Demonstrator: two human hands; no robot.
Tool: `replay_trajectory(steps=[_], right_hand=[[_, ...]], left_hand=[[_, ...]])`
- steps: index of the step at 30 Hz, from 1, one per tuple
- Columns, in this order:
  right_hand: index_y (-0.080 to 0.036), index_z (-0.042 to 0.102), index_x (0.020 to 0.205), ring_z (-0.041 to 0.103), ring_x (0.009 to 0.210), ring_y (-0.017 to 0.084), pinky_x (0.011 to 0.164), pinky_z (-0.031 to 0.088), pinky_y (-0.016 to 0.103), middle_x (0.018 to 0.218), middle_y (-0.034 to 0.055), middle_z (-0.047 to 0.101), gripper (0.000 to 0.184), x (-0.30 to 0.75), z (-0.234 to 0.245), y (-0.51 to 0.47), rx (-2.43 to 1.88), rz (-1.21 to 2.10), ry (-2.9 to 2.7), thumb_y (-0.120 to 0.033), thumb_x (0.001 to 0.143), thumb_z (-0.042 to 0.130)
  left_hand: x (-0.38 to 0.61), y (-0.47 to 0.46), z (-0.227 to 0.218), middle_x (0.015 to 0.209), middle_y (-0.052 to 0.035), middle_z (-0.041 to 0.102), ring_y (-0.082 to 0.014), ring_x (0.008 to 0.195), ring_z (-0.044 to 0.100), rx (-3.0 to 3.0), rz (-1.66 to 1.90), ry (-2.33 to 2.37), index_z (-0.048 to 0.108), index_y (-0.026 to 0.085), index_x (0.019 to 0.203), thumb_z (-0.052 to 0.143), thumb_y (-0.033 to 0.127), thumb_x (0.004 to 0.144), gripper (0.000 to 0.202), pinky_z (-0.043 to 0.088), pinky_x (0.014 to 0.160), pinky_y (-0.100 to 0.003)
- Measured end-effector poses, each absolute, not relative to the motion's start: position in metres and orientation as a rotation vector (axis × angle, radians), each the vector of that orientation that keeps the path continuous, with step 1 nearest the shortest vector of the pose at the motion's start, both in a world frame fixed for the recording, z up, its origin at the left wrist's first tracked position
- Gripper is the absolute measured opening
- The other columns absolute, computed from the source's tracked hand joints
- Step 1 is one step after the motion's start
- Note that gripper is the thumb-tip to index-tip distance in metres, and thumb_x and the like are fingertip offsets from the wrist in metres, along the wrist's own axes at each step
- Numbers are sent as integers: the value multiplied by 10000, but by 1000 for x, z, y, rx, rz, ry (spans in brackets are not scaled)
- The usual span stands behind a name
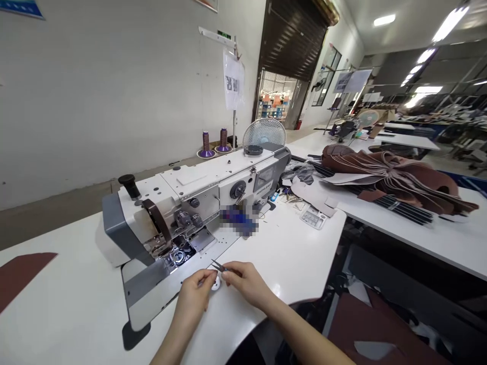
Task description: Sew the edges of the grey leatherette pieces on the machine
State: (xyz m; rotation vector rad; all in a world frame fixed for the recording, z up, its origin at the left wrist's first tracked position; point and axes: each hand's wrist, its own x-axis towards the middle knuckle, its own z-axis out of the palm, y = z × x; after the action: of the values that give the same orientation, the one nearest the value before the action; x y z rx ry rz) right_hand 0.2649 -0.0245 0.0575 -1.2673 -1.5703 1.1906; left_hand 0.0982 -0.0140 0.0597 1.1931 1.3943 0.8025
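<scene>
1. Left hand (193,296): fingers (205,277) pressed together, pinching a small white disc (215,283) at its left edge. Can't tell if the disc is a bobbin.
2. Right hand (247,285): fingers (230,270) pressed together on small steel snips (219,266). Blades point left, tips just above the disc. Snips and disc appear close, contact unclear.
3. Both hands are over the near edge of a white sewing table (262,289), close to the machine's grey base.
4. Sewing machine (198,197): white and grey, far left of the hands. Polished metal needle area (177,256) is nearest them. Badge reads "HIGHLEAD" (263,192).
5. Blurred patch (238,220) on the machine's right end: unreadable.
6. Two purple thread cones (214,143) stand on stands behind the machine, beside a white fan (264,133).
7. Brown leather panel (23,276) lies on the table, far left of the hands.
8. Right: second white table (437,243) carries stacked brown leather pieces (395,175).
9. Far wall: paper notice (233,78) hangs on a pole, printed codes too small to read. Beyond it, a raised roller shutter (291,40) over a doorway with shelving (276,105).
10. Room: long workshop, strip lights on the ceiling (426,56), more tables far right.
</scene>
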Motion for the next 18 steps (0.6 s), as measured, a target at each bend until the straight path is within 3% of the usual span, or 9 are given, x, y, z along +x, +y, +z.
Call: replay_trajectory(steps=[3,7,11,13,16,18], right_hand=[[-169,650,703,477,592,113,586,365,217,589,-25,547,292,260,59,-20,-1308,1178,-1562,-403,835,537],[-177,638,765,537,654,132,646,403,227,669,-5,604,279,274,48,-20,-1452,998,-1727,-356,891,466],[-154,624,963,569,775,191,671,402,274,858,71,634,185,312,31,-20,-1890,248,-2044,-277,893,506],[-117,614,989,558,824,228,677,401,307,895,117,621,181,324,27,-17,-1970,-183,-2100,-237,884,529],[-75,587,1054,531,876,253,740,397,373,939,157,609,210,315,28,-15,-1678,-569,-2173,-189,904,494],[-62,560,1113,520,820,227,723,391,369,897,138,606,246,291,32,-14,-1346,-600,-2292,-146,926,423]], left_hand=[[104,-15,61,329,81,337,-70,322,269,1176,778,1395,607,162,657,601,638,575,484,216,390,-222],[93,-19,60,351,82,358,-52,348,255,1073,821,1399,631,149,724,629,579,637,439,202,410,-204],[71,-22,50,562,-4,585,-22,360,242,837,847,1312,640,128,824,687,552,618,474,121,397,-197],[63,-20,45,646,-59,631,-21,377,268,712,887,1255,638,112,838,719,506,608,463,103,385,-195],[61,-15,40,725,-92,652,-3,384,262,575,966,1177,626,99,838,742,404,622,392,113,365,-181],[65,-13,38,762,-79,651,15,372,236,517,1020,1153,613,103,846,748,363,622,369,116,353,-170]])
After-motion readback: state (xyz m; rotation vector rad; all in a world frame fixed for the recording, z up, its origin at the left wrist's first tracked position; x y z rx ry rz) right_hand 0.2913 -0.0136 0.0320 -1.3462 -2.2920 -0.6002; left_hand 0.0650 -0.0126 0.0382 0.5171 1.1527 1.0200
